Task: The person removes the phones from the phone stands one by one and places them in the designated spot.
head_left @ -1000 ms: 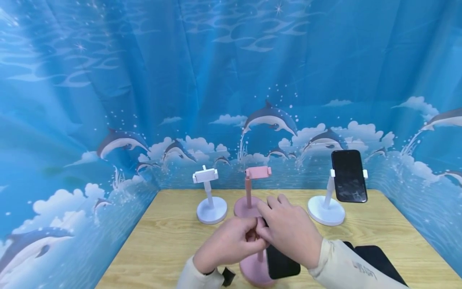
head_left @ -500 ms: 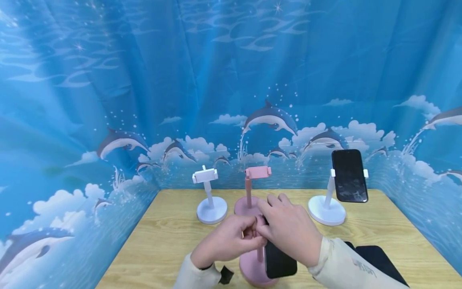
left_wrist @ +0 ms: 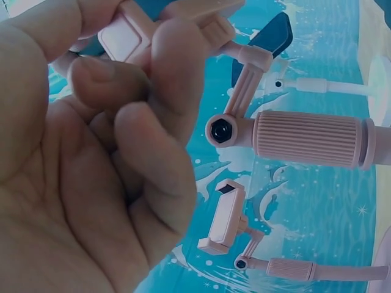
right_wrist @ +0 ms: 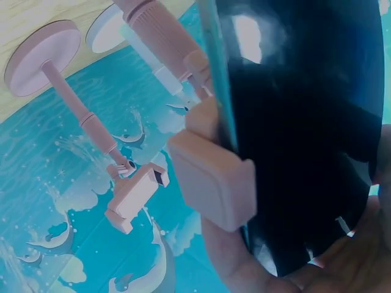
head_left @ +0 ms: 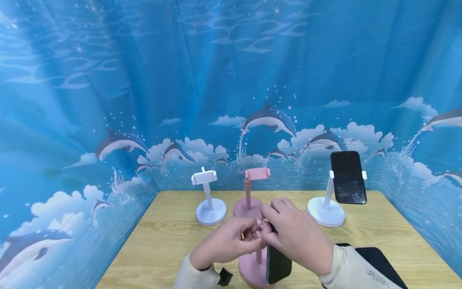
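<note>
- Pink near stand [head_left: 252, 268]: upright at the near middle of the desk [head_left: 162, 237], its clamp [right_wrist: 211, 180] up between the two hands.
- Left hand [head_left: 231, 243]: fingers curled, thumb and forefinger pinching the left part of that clamp.
- Right hand [head_left: 299, 237]: fingers curled round a black phone [head_left: 278, 265], gripping it just right of the pole, long side upright and slightly tilted.
- From the right wrist, a clamp block overlaps the phone's edge; I cannot tell whether the phone is seated in it.
- Far pink stand [head_left: 248, 196]: directly beyond the hands, its holder bare.
- Left white stand [head_left: 209, 202]: far left, holder also bare.
- Right white stand [head_left: 326, 208]: far right, a dark phone [head_left: 348, 176] upright in its holder.
- Flat black slab [head_left: 379, 263]: on the desk at near right, partly under the right sleeve [head_left: 355, 267].
- Blue dolphin curtain [head_left: 231, 80]: behind everything.
</note>
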Demonstrator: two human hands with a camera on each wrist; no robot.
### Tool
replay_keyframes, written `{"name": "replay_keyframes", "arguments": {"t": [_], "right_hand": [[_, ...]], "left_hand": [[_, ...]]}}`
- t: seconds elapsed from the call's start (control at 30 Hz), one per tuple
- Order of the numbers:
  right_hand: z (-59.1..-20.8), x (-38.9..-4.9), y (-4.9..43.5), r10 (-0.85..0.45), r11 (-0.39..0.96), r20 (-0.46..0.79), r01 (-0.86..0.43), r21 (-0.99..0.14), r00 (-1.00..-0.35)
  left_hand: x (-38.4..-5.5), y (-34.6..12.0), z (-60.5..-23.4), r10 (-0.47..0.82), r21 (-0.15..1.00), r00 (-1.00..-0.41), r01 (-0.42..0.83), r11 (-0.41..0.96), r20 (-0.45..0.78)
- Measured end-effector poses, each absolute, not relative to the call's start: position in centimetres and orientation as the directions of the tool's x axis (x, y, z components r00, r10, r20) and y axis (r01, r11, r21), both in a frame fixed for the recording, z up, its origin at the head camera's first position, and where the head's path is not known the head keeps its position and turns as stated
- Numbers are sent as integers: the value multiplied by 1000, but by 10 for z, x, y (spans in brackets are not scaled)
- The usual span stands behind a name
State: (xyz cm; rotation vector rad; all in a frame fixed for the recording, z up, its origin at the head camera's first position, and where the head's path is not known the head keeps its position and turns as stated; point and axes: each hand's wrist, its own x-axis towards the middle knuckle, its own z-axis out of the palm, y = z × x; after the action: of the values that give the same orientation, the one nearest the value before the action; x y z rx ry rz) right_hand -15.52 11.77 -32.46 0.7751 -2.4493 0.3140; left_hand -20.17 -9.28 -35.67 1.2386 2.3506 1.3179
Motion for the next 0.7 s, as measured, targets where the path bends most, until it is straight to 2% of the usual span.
{"name": "replay_keyframes", "arguments": {"t": [0.4,0.6,0.7], "right_hand": [[-330,-155,118,-452,790,609,-610,-67,-652],[-331,-154,116,-448,791,618,-609,-63,-646],[-331,-154,116,-445,793,620,-606,-63,-646]], "left_hand": [[-192,-88,-355,652,711,-725,578,401,222],[-188,-87,-356,628,661,-735,606,442,254],[-187,-86,-355,629,618,-723,641,454,288]]}}
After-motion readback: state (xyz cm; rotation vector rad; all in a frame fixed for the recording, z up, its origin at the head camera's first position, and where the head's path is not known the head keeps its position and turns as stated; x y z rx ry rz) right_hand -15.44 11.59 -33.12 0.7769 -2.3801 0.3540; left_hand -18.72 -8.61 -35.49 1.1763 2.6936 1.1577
